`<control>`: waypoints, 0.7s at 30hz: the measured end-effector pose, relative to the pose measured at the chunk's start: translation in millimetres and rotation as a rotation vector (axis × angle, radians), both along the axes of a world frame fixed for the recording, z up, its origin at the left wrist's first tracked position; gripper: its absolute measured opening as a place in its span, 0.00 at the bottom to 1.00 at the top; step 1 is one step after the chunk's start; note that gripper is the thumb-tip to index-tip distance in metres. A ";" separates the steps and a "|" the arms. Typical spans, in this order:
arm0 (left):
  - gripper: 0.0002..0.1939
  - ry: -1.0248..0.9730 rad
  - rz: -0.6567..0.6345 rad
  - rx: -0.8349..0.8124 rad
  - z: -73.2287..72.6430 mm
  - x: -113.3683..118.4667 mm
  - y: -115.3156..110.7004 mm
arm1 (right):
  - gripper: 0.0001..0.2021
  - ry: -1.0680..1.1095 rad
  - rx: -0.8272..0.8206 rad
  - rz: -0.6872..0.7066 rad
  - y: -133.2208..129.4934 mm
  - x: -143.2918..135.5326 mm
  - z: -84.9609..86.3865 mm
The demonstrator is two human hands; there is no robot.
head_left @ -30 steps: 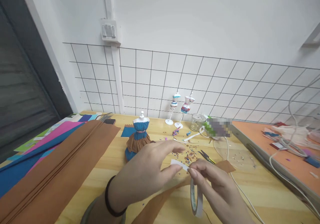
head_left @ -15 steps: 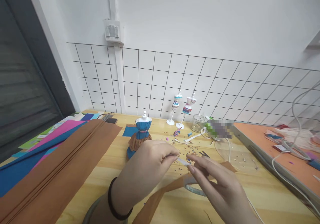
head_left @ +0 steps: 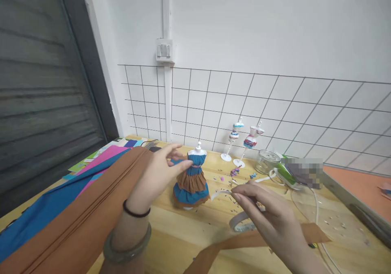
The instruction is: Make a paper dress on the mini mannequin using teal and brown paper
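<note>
A small mannequin (head_left: 198,160) stands upright on the wooden table, dressed in blue and brown crepe paper with a ruffled skirt. My left hand (head_left: 161,170) is beside its bodice, fingers apart and nothing visible in them. Between the thumb and fingertips of my right hand (head_left: 265,213) is one end of a thin white strip (head_left: 220,193), whose free end curls toward the skirt. A tape roll (head_left: 241,223) lies just under the right hand, partly hidden by it. Below runs a long brown paper strip (head_left: 226,243).
Brown paper (head_left: 100,196) and colored sheets lie at left. Two smaller mannequins (head_left: 234,137) (head_left: 251,141), a glass jar (head_left: 267,161) and scattered paper scraps are toward the back. An orange board (head_left: 360,186) and a white cable (head_left: 317,208) are at right; a wire grid (head_left: 210,98) is behind.
My left hand has let go of the white strip and moved left, up beside the mannequin, its fingers now apart. The right hand still holds the strip. The view has turned left.
</note>
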State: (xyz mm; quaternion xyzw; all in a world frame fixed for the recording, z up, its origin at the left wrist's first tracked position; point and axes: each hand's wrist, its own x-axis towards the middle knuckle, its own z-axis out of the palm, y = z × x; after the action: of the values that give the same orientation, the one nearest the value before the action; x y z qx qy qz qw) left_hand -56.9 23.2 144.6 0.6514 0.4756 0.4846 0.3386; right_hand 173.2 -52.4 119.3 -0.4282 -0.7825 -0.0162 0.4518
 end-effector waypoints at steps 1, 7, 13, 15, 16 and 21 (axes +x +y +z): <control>0.31 0.002 -0.030 -0.027 -4.4 2.3 4.8 | 0.07 0.007 0.000 -0.005 5.3 -3.3 0.2; 0.32 -0.097 -0.334 -0.065 -23.2 18.3 19.7 | 0.08 0.052 -0.044 -0.018 29.2 -16.8 -7.2; 0.17 -0.118 -0.351 -0.056 -27.6 22.1 27.5 | 0.07 0.058 -0.041 0.003 36.3 -13.5 -16.8; 0.15 -0.127 -0.351 -0.046 -27.0 24.6 27.4 | 0.07 0.066 -0.037 -0.004 37.7 -11.2 -18.0; 0.14 -0.128 -0.353 -0.040 -26.3 26.3 26.6 | 0.06 0.083 -0.035 -0.012 38.3 -10.4 -18.3; 0.12 -0.159 -0.409 -0.055 -23.7 38.3 18.5 | 0.08 0.229 -0.155 -0.073 39.9 -11.9 -21.6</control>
State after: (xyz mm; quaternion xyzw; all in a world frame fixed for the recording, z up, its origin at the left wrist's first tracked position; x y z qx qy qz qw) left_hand -18.6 41.7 120.9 0.6846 0.3185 0.4423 0.4840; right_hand 161.2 -12.4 97.6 -0.4891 -0.7085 0.0771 0.5028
